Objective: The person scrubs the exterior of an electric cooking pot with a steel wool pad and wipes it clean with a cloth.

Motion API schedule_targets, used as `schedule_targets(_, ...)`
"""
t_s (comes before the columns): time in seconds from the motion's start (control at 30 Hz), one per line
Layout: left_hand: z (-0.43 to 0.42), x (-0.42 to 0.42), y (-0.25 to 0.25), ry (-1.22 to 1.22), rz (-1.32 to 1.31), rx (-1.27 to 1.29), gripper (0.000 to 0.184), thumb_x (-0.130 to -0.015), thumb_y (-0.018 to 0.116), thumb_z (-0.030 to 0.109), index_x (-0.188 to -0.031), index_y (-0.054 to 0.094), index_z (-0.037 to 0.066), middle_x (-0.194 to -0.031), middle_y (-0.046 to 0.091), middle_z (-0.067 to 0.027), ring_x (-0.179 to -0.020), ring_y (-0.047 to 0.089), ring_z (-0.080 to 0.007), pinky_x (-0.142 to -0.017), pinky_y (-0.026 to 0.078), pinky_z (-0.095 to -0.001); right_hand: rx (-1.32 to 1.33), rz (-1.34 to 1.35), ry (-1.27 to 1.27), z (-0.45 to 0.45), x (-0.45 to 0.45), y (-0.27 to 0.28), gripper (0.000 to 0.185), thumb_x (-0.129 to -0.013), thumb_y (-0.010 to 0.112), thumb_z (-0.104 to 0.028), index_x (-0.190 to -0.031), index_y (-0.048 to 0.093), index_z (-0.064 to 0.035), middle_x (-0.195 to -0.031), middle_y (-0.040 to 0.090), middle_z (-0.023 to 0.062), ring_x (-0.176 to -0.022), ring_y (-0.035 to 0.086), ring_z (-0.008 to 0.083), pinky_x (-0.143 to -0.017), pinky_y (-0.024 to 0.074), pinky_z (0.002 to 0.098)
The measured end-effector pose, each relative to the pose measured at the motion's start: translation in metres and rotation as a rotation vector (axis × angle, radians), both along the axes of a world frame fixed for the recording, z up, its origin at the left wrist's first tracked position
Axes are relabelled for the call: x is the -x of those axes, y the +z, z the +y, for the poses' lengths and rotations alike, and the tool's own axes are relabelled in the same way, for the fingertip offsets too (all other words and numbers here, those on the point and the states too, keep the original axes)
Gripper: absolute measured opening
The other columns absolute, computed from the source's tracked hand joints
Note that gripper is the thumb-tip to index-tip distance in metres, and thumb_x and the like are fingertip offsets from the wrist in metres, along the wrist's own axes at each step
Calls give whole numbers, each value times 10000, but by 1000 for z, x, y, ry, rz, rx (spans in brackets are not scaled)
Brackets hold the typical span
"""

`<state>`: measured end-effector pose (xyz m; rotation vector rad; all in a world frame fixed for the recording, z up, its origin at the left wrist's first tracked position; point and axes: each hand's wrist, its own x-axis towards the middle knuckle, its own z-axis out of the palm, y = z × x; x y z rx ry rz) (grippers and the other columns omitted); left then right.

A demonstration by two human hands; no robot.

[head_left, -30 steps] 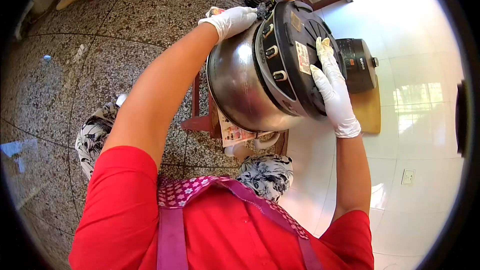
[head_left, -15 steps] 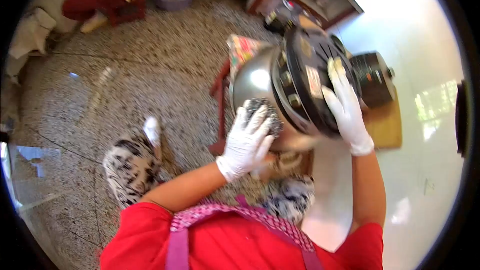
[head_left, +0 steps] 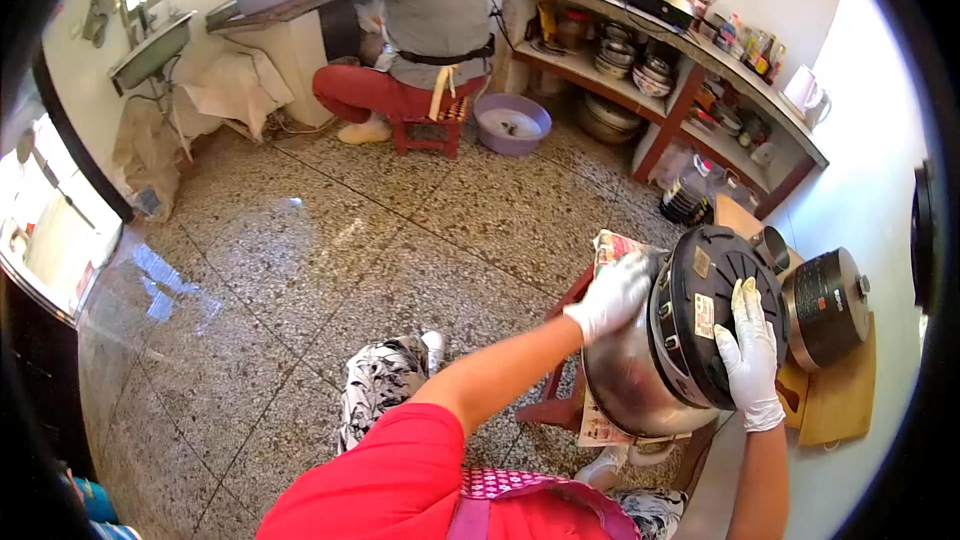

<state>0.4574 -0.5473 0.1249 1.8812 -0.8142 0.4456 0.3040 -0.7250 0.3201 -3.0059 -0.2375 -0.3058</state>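
Observation:
A big steel pot [head_left: 635, 375] lies tipped on its side, its black base [head_left: 715, 285] with labels and slots turned toward the right. It rests on a low red-brown stool [head_left: 552, 410] topped with patterned sheets. My left hand [head_left: 618, 298], in a white glove, presses a steel wool scrubber [head_left: 655, 262] against the pot's far upper side. Most of the scrubber is hidden by the fingers. Across the black base my gloved right hand [head_left: 752, 365] lies flat, fingers stretched out, holding nothing.
Right of the pot stand a black cooker [head_left: 828, 305] and a wooden board [head_left: 840, 400] by the wall. Oil bottles [head_left: 688, 192] are behind. Farther off, a person [head_left: 430, 30] sits on a low stool near a purple basin [head_left: 513, 125]. Shelves [head_left: 600, 85] hold bowls.
The view has swung up and left, bringing the person and counter into sight. My left hand has moved with the scrubber from the pot's near side to its far side. My right hand stays on the base.

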Motion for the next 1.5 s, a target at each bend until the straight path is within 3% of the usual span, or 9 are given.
schedule_targets(0.1, 19, 102, 41, 208, 59, 33, 423, -918, 520, 156, -1277, 484, -64, -1397, 404, -295, -1283, 369, -496, -1111, 288, -510, 11, -1, -1, -1, 0, -2, 642, -951, 516, -353, -1497, 327, -74, -1560, 281, 157, -1430, 282, 323, -1123, 213, 521)
schedule_targets(0.3, 16, 192, -4, 169, 40, -131, 606, -894, 549, 154, -1397, 329, -102, -1456, 284, -338, -1356, 209, -568, -1139, 205, -570, 0, -8, -19, -2, -1, -3, 628, -950, 521, -335, -1489, 343, -65, -1564, 281, 144, -1440, 266, 311, -1133, 200, 517)
schedule_targets(0.67, 14, 1, 33, -18, 146, -255, 416, -971, 404, 192, -1283, 481, -72, -1346, 471, -308, -1275, 427, -451, -1110, 318, -449, 21, -28, 0, 0, 0, -2, 633, -942, 525, -340, -1482, 353, -59, -1556, 296, 149, -1430, 288, 312, -1126, 221, 500)
schedule_targets(0.8, 10, 33, 35, 133, 52, -270, 411, -978, 348, 188, -1236, 547, -62, -1384, 459, -252, -1347, 353, -409, -1139, 262, -500, 15, -46, -5, 0, 2, -2, 633, -941, 526, -352, -1476, 363, -58, -1549, 309, 152, -1424, 297, 311, -1120, 231, 495)
schedule_targets(0.83, 21, 55, 52, 132, -74, -677, 423, -955, 406, 173, -1280, 501, -81, -1381, 446, -277, -1344, 328, -459, -1140, 239, -531, 14, -48, -9, 1, 1, -3, 632, -941, 526, -358, -1474, 367, -58, -1546, 313, 155, -1423, 298, 314, -1119, 233, 495)
schedule_targets(0.9, 12, 93, 23, 246, -112, -192, 470, -914, 486, 157, -1305, 457, -103, -1386, 414, -309, -1323, 303, -531, -1135, 223, -560, 0, -60, 9, -1, -1, -5, 632, -944, 524, -369, -1471, 372, -55, -1542, 318, 160, -1420, 303, 316, -1121, 232, 490)
schedule_targets(1.17, 11, 211, 0, 103, -108, -200, 555, -838, 591, 138, -1342, 456, -53, -1410, 384, -285, -1364, 250, -532, -1135, 227, -602, 16, -38, -39, 0, 0, -5, 624, -953, 521, -363, -1476, 363, -61, -1552, 307, 142, -1425, 297, 308, -1124, 225, 507)
schedule_targets(1.27, 15, 192, 12, 111, -107, -202, 555, -854, 587, 145, -1363, 447, -26, -1450, 328, -288, -1355, 201, -590, -1146, 211, -576, 12, -47, -16, 0, 0, -5, 621, -949, 524, -350, -1480, 363, -70, -1554, 304, 140, -1426, 297, 303, -1123, 221, 523)
schedule_targets(1.5, 18, 38, 31, 16, 28, -59, 413, -892, 464, 86, -1265, 510, -86, -1343, 480, -241, -1307, 393, -405, -1151, 249, -477, 41, -25, -27, 5, 2, 1, 673, -929, 513, -382, -1496, 327, -71, -1549, 298, 165, -1417, 304, 324, -1114, 239, 540)
